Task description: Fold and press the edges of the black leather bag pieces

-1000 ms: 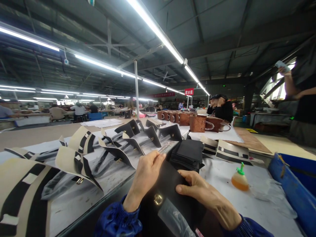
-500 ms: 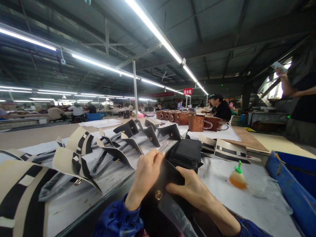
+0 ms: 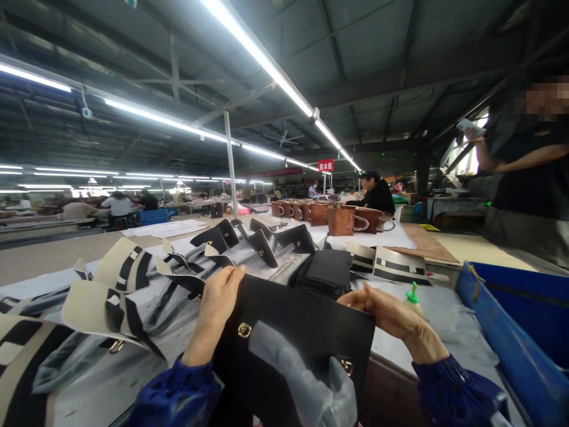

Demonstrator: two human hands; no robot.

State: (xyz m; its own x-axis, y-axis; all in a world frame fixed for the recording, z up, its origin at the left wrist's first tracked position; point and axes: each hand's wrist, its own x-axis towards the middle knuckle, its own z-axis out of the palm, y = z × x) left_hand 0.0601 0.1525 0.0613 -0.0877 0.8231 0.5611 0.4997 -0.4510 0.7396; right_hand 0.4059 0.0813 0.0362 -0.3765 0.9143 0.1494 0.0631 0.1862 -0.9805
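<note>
I hold a flat black leather bag panel [image 3: 306,332] upright in front of me, with a gold clasp near each side and a strip of clear plastic film [image 3: 297,379] across its lower part. My left hand [image 3: 217,308] grips the panel's upper left corner. My right hand [image 3: 391,317] grips its upper right corner. Both sleeves are blue. Just behind the panel lies a stack of black leather pieces [image 3: 329,270].
Cream-and-black curved bag flaps [image 3: 111,284] and black flaps [image 3: 262,243] lie spread on the table to the left. A glue bottle with a green cap [image 3: 413,296] stands right of my hand. Brown bags [image 3: 342,219], a blue bin [image 3: 515,320], a seated person [image 3: 377,196] and a standing person [image 3: 528,184].
My hands moved apart from the panel's middle to its two upper corners, and the panel was lifted and opened out flat toward me. The view shifted slightly right.
</note>
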